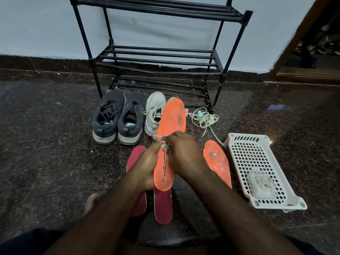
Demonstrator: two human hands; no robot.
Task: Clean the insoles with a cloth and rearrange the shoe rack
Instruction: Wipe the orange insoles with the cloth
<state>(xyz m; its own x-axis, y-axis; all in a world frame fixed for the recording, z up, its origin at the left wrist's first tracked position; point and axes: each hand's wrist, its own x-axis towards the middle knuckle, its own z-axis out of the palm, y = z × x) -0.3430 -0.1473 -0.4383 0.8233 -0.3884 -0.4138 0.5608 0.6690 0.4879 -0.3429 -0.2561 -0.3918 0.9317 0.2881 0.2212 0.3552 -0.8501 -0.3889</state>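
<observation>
Two flat dark red foam insoles (162,207) lie side by side on the speckled dark stone floor (46,162), closest to the person. Above them, the left hand (147,166) curls around the edge of a long bright orange foam insole (170,137) and holds it up on a slant, heel end down. Black letters are printed near its heel. The toe end looks scuffed and a bit dirty. The right hand (182,155) lies over the middle of this insole, its fingers bent and pinching a small crumpled white cloth (163,144) against it.

To the right, a second orange insole (218,162) lies flat on the floor, with pale dirty patches on it. Just beside it sits a white plastic basket (248,155) full of square holes. A wrinkly clear bag with a pale rag (261,183) rests inside it.

Farther away, a pair of dark grey mesh sneakers (117,118) with worn pale soles stands side by side, heels toward the person. Next to them is a white laced sneaker (154,113), partly hidden behind the raised insole. A tangled white shoelace (204,119) lies to the right, with small pale things in it.

Behind all of this stands a black metal shoe rack (158,59) made of thin bars, against a pale blue wall (36,24).
</observation>
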